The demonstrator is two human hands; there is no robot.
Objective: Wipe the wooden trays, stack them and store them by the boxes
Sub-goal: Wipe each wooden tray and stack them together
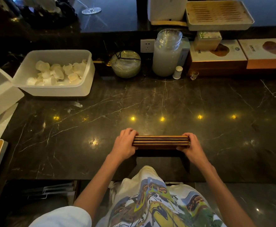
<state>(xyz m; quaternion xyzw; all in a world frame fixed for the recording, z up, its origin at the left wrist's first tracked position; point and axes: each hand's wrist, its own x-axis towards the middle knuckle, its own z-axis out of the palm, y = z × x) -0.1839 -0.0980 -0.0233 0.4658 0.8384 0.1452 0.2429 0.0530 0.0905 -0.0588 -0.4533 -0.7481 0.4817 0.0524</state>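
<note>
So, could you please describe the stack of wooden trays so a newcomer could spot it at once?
On the black marble counter, look at the near edge, in front of the person. The stack of wooden trays is held edge-on between the left hand and right hand. It is the only dark, striped wood there; the other trays are pale.

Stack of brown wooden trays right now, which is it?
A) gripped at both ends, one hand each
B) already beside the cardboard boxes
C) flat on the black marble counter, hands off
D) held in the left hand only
A: the left hand and right hand each clasp one end of the stack of brown wooden trays, near the front edge of the black marble counter, far from the cardboard boxes at the back right.
</note>
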